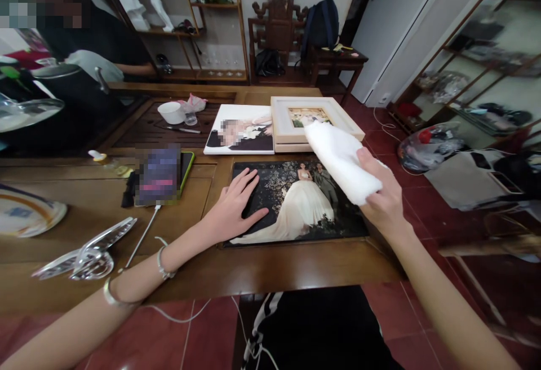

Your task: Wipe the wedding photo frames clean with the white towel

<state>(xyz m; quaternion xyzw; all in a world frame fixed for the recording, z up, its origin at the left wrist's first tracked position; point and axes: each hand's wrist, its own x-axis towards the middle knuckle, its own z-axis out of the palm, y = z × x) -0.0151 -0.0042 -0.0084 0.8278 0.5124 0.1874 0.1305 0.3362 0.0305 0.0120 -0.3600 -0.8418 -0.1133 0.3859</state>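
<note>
A dark wedding photo panel [296,206] lies flat on the wooden table, showing a couple with a long pale dress. My left hand [234,206] rests with spread fingers on the panel's left edge. In my right hand [382,198] is a folded white cloth [340,158], gripped at its near end and held above the panel's right side. The cloth covers part of the panel's upper right and overlaps a framed photo [281,124] behind it. Left of that frame lies a white-edged photo panel [240,147].
On the left are a charging phone [158,175], a dropper bottle [110,164], a shiny winged ornament [91,254] and a plate [29,212]. A white cup [171,113] stands on the slatted tea tray [143,133]. A person in dark clothes [97,37] is across the table.
</note>
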